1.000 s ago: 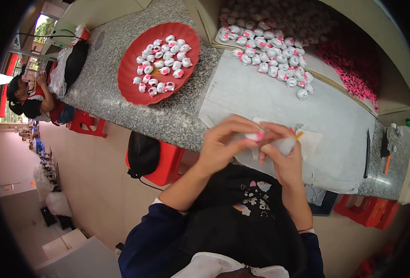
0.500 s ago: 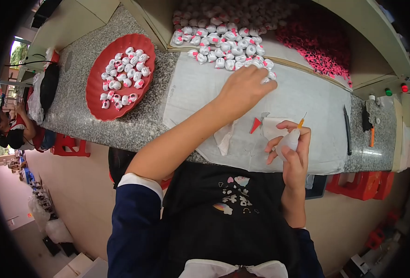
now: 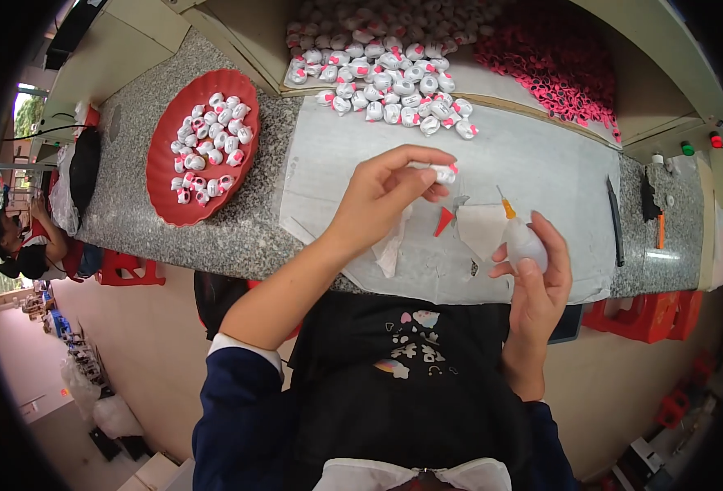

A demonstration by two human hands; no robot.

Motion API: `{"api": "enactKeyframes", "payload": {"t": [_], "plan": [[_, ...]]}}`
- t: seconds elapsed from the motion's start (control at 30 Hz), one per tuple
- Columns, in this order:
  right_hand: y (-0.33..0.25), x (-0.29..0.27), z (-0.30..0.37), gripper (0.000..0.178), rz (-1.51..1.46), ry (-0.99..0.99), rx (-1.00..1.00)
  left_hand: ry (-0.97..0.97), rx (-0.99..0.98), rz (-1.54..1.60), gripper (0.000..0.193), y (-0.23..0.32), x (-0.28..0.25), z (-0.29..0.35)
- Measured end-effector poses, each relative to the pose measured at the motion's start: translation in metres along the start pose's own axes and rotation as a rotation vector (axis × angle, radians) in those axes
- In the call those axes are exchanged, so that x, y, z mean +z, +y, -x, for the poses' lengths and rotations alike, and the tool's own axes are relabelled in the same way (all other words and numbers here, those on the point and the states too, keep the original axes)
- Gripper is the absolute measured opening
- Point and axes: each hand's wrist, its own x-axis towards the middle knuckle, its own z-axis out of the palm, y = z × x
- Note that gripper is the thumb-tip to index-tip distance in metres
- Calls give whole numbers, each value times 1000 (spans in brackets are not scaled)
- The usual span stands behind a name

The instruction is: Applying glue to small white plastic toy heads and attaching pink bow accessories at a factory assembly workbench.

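Note:
Between the thumb and fingers of my left hand is a small white toy head with a pink bit on it. My right hand grips a translucent squeeze bottle whose orange needle tip points up and slightly left. Both hands are over the white paper sheet, the bottle a little right of the toy head. Beyond them lies a pile of like white toy heads with pink bits, running back into the shelf.
At left stands a red scalloped tray holding several toy heads. Small pink parts are heaped at back right. A red cone-shaped cap, a folded white cloth and a black tool lie on the sheet. Another person sits far left.
My left hand has come back from the pile toward me with a toy head in its fingers. My right hand has shifted slightly right, and the needle tip now leans left.

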Motion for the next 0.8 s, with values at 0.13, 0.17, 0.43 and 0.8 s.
{"api": "enactKeyframes", "payload": {"t": [0.13,0.17,0.43,0.8], "plan": [[-2,6,-3,29,-178,52,-184,71,-63,403,27,-7,8,40],[-4,12,-4,30,-139,137,-246,98,-58,414,28,-10,11,46],[-8,25,10,35,304,-75,-670,254,5,505,32,-11,25,70],[-4,26,20,47,193,-235,-685,244,-23,583,34,-3,27,75]]}}
